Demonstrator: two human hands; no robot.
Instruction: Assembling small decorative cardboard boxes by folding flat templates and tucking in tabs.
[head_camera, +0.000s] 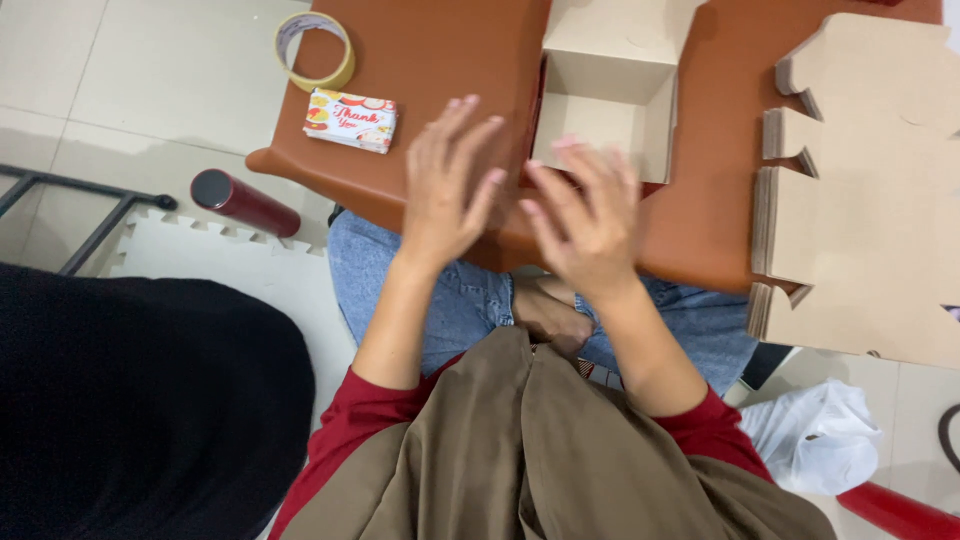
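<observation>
Both hands hover over the near edge of a low brown table (420, 60), and neither holds anything. The left hand (445, 185) has its fingers spread and stretched forward, palm down. The right hand (585, 215) is just beside it, fingers also loosely spread and a little blurred, with a narrow gap between the two hands.

Just beyond the right hand's fingertips sits an open cardboard box (610, 95), its flaps raised and its inside bare. It is the thing nearest both hands; whether the fingertips touch its front wall cannot be told.

Further to the right of the right hand lies a stack of flat, unfolded cardboard sheets (870, 190), reaching past the table's edge. Ahead and to the left of the left hand lies a small pile of printed cards (350, 120), and beyond that a roll of tape (315, 50). Left of the left hand, down on the floor, lies a dark red tube (243, 203).
</observation>
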